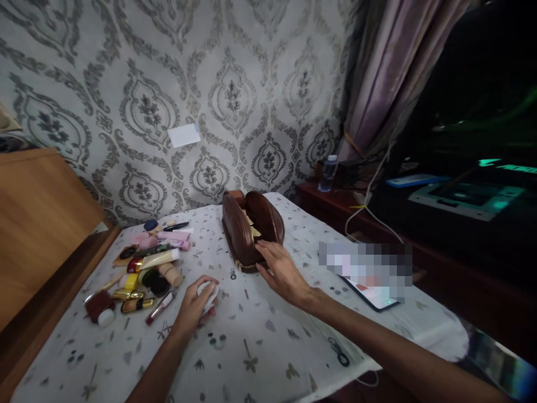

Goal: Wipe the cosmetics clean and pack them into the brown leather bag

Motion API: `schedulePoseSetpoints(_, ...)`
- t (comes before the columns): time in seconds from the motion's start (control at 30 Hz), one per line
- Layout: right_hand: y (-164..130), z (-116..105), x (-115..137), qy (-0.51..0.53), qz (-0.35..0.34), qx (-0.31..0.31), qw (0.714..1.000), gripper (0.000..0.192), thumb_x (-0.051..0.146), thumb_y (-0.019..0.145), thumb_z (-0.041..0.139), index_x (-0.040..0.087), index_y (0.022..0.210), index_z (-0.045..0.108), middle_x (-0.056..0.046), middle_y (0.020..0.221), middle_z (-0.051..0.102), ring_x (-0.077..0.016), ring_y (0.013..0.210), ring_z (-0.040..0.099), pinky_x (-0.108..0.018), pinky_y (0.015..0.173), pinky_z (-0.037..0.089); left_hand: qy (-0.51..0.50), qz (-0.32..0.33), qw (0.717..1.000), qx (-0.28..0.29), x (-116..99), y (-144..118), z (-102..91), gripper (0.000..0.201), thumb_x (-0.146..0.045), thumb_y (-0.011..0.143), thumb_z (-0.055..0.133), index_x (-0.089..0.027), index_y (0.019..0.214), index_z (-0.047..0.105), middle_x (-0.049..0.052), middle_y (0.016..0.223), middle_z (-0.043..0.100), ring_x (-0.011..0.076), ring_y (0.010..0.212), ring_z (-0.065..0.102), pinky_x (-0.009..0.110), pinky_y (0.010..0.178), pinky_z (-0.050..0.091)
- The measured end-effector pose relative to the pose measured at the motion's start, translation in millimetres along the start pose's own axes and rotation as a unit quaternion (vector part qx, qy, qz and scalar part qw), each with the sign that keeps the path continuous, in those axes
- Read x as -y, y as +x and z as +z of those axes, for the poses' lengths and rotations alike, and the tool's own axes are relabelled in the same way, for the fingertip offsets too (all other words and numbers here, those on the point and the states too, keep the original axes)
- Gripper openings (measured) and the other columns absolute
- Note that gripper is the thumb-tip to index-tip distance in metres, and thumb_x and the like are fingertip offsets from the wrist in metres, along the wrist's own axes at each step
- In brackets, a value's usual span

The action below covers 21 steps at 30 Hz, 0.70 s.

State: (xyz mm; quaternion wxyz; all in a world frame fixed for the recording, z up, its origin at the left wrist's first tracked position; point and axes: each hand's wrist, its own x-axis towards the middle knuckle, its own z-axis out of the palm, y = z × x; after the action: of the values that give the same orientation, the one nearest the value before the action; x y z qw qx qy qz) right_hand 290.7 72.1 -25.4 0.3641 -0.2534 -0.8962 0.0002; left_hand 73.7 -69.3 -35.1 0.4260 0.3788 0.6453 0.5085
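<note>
A brown leather toiletry bag (238, 232) stands unzipped on the patterned white cloth, with something gold-coloured inside it. My right hand (283, 274) reaches to the bag's near right side, fingers stretched out and seemingly touching its edge. Nothing shows in that hand. In my left hand (193, 302) is a crumpled white tissue (212, 296), pinched between thumb and fingers above the cloth. Left of this hand lies a group of cosmetics, among them a lip gloss tube (160, 308), a cream tube (159, 258) and a dark red bottle (99, 307).
A phone or tablet (380, 302), partly blurred out, lies to the right on the cloth. Behind it, a plastic bottle (328, 173) stands on a dark red surface with a white cable (369, 193) nearby. A wooden panel (46, 224) borders the left side; patterned wallpaper rises behind.
</note>
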Motion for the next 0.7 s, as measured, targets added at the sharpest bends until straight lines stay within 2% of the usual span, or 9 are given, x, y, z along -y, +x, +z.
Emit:
schedulePoseSetpoints(0.2, 3.7, -0.1, 25.4, -0.008, -0.026, -0.092, 0.995, 0.039, 0.013, 0.090, 0.050, 0.014, 0.130, 0.052, -0.019, 0.132, 0.058, -0.0325, 0.130, 0.050, -0.059, 0.108, 0.042, -0.005, 0.003, 1.000, -0.002, -0.6, 0.9, -0.7, 0.054, -0.067, 0.071, 0.067, -0.019, 0.094, 0.061, -0.002, 0.061, 0.060, 0.0095, 0.043, 0.053, 0.015, 0.035, 0.028)
schedulePoseSetpoints(0.3, 2.1, 4.6, 42.1, 0.044, -0.068, -0.105, 0.991, 0.033, 0.010, 0.091, 0.048, 0.016, 0.123, 0.057, -0.017, 0.134, 0.058, -0.0295, 0.134, 0.048, -0.055, 0.109, 0.042, -0.015, 0.001, 1.000, -0.005, 0.6, 1.0, -0.7, 0.050, -0.063, 0.073, 0.066, -0.019, 0.095, 0.062, -0.003, 0.060, 0.061, 0.0095, 0.042, 0.053, 0.015, 0.035, 0.027)
schedulePoseSetpoints(0.4, 2.1, 17.8, 56.2, 0.146, -0.081, -0.062, 0.984, 0.028, 0.012, 0.093, 0.047, 0.018, 0.114, 0.063, -0.014, 0.126, 0.063, -0.0262, 0.127, 0.054, -0.049, 0.104, 0.048, -0.041, 0.009, 0.999, -0.008, 1.6, 1.3, -0.5, 0.044, -0.059, 0.073, 0.067, -0.019, 0.092, 0.061, -0.003, 0.057, 0.061, 0.0094, 0.040, 0.051, 0.016, 0.035, 0.028)
schedulePoseSetpoints(0.47, 3.7, 29.9, 63.9, 0.216, -0.049, -0.015, 0.975, 0.026, 0.017, 0.092, 0.047, 0.020, 0.110, 0.067, -0.013, 0.117, 0.068, -0.0259, 0.118, 0.060, -0.048, 0.101, 0.050, -0.059, 0.014, 0.998, -0.014, 1.5, 1.6, -1.9, 0.041, -0.057, 0.073, 0.067, -0.020, 0.089, 0.061, -0.003, 0.056, 0.060, 0.0097, 0.039, 0.051, 0.017, 0.035, 0.029)
schedulePoseSetpoints(0.57, 9.5, 48.3, 73.8, 0.304, 0.052, 0.064, 0.949, 0.026, 0.023, 0.089, 0.050, 0.019, 0.107, 0.069, -0.011, 0.108, 0.072, -0.0261, 0.103, 0.066, -0.047, 0.095, 0.052, -0.070, 0.015, 0.997, -0.034, -0.3, 0.9, -8.7, 0.041, -0.058, 0.072, 0.068, -0.020, 0.088, 0.062, -0.003, 0.056, 0.059, 0.0107, 0.039, 0.052, 0.018, 0.035, 0.030)
schedulePoseSetpoints(0.7, 21.6, 68.7, 86.0, 0.411, 0.181, 0.154, 0.880, 0.028, 0.031, 0.081, 0.052, 0.017, 0.096, 0.071, -0.010, 0.096, 0.074, -0.0246, 0.088, 0.069, -0.039, 0.080, 0.055, -0.068, 0.031, 0.995, -0.062, -3.7, -2.9, -27.8, 0.043, -0.058, 0.071, 0.070, -0.019, 0.087, 0.062, -0.002, 0.058, 0.060, 0.0113, 0.041, 0.054, 0.019, 0.036, 0.032)
